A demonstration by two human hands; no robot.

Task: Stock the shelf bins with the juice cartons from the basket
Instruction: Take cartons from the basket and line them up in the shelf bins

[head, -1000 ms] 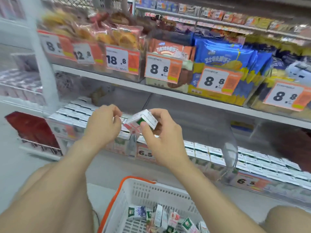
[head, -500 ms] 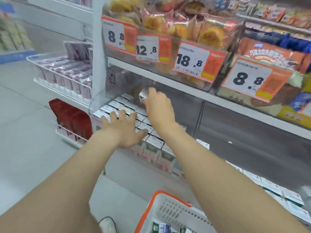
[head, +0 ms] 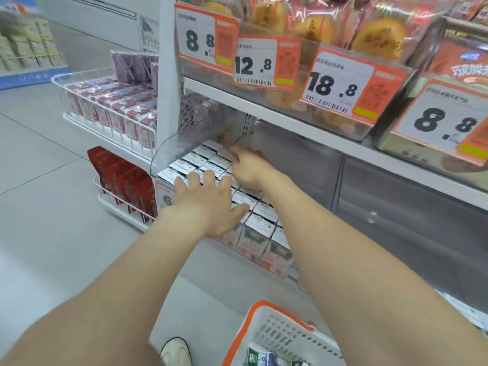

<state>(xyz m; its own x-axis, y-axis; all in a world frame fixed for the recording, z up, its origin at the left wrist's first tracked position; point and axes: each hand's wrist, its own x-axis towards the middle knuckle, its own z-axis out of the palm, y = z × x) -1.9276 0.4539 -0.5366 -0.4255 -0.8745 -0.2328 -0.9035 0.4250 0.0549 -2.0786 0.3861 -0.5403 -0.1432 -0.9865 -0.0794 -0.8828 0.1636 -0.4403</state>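
Rows of white-topped juice cartons (head: 196, 159) fill a clear shelf bin (head: 169, 147) on the low shelf. My left hand (head: 208, 204) lies flat with spread fingers on the front cartons. Farther back, my right hand (head: 250, 167) reaches into the bin, its fingers curled on a juice carton (head: 226, 153) at the rear rows; that carton is level with its neighbours. The white basket with an orange rim (head: 264, 310) sits at the bottom of the view, with a few cartons (head: 260, 357) visible inside.
The upper shelf edge (head: 290, 120) with hanging price tags (head: 340, 83) overhangs the bin closely. A wire rack of purple-red packs (head: 111, 107) and another of red packs (head: 124, 180) stand to the left. My shoe (head: 177, 352) is beside the basket.
My right hand has lowered the carton from above the back of the bin down into the rows. My left hand stays flat on the front cartons. The view has shifted left and closer.
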